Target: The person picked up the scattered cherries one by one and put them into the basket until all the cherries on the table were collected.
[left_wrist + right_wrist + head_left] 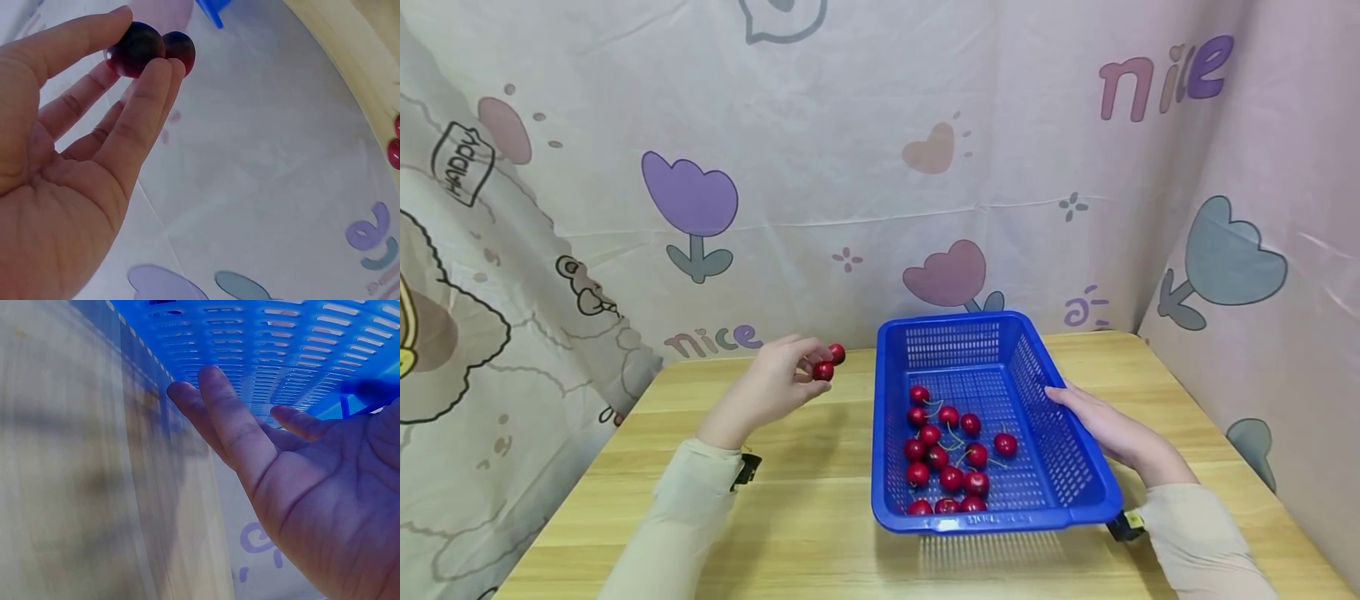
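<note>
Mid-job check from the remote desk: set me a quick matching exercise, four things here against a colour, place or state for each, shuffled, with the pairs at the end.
Things
1. left grip
2. right grip
3. basket
4. tabletop

Colour, place or state
A. blue, with loose cherries inside
B. off the basket, two cherries at its fingertips
C. pale wood
D. on the basket's side

Pairs: 1-B, 2-D, 3-A, 4-C

Basket [996, 522] coloured blue, cherries [823, 371] red, table [820, 533] grained pale yellow, whitish curtain [850, 150] at top printed with pastel flowers [696, 200]
</note>
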`<state>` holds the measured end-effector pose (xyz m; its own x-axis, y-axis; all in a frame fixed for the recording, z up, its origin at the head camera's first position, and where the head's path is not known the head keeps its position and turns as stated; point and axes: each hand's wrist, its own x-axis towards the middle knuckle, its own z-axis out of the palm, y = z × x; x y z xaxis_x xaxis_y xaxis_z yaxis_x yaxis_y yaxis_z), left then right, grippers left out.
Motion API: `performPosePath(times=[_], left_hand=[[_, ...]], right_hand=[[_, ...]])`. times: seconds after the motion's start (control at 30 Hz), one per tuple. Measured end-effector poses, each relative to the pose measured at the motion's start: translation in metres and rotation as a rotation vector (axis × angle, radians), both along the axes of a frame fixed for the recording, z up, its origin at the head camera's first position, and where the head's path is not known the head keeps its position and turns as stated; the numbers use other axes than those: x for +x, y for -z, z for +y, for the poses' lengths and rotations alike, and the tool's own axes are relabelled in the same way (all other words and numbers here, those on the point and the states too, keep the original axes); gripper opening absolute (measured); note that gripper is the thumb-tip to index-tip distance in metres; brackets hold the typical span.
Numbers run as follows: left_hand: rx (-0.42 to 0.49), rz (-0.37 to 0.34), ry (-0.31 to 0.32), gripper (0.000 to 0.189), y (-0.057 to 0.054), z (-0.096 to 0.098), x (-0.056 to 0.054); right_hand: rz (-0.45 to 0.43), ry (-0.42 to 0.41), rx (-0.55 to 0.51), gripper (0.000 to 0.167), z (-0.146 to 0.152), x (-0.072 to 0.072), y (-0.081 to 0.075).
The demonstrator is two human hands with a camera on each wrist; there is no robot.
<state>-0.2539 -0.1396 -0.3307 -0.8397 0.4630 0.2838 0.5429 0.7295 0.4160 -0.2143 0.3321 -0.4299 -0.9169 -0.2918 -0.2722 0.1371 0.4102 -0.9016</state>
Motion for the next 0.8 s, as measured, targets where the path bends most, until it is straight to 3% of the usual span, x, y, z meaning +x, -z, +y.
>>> performPosePath(times=[0.4,0.8], left_hand=[[-0.090,-0.037,0.121,0.029,-0.012,0.055,-0.008],[-0.248,-0.029,0.240,0.025,-0.004,0.108,-0.037]], right_hand=[[0.005,0.005,0.011,0.081,-0.003,0.000,-0.002],[0.005,0.012,0.012,0.081,-0.001,0.000,-0.001]])
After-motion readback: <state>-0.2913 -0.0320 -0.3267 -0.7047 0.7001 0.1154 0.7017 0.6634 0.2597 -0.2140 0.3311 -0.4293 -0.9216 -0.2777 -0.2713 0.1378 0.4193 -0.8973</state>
